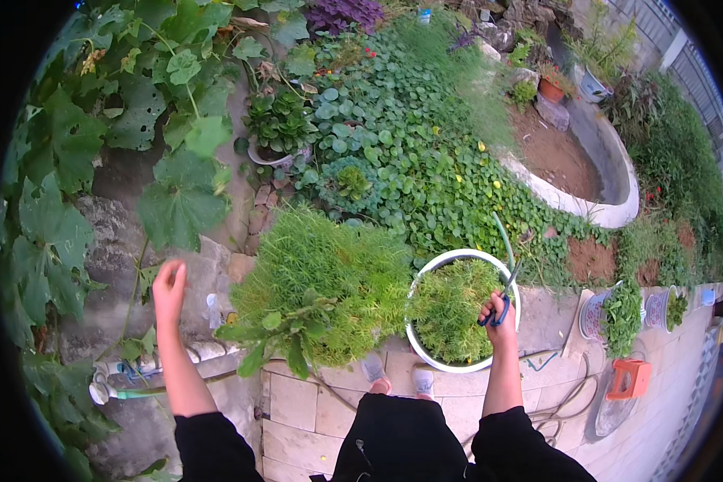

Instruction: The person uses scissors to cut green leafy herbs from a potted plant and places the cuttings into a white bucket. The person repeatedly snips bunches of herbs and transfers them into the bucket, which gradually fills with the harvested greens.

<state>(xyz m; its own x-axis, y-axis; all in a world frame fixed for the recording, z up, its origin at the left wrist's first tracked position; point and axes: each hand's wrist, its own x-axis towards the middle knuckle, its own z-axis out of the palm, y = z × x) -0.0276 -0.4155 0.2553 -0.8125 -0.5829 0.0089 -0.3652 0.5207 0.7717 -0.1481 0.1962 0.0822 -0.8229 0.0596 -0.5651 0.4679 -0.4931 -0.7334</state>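
Note:
My right hand (pixel 499 316) is closed around the dark blue handles of a pair of scissors (pixel 510 289), whose blades point up and away over the rim of a round white planter (pixel 416 337). Low green foliage (pixel 455 307) fills that planter. My left hand (pixel 170 286) is raised at the left, slightly blurred, with fingers curled; whether it holds anything small cannot be told. Near it are a large lobed vine leaf (pixel 182 199) and a stem. Between my hands spreads a bushy light-green plant (pixel 331 283), with a broad-leaved plant (pixel 295 331) at its near edge.
A coiled hose (pixel 578 400) lies on the paving at right, near an orange plastic stool (pixel 629 379) and patterned pots (pixel 593 313). White pipe (pixel 202 350) runs at lower left. Beyond are dense ground cover (pixel 416 162) and a curved white-edged basin (pixel 617 214).

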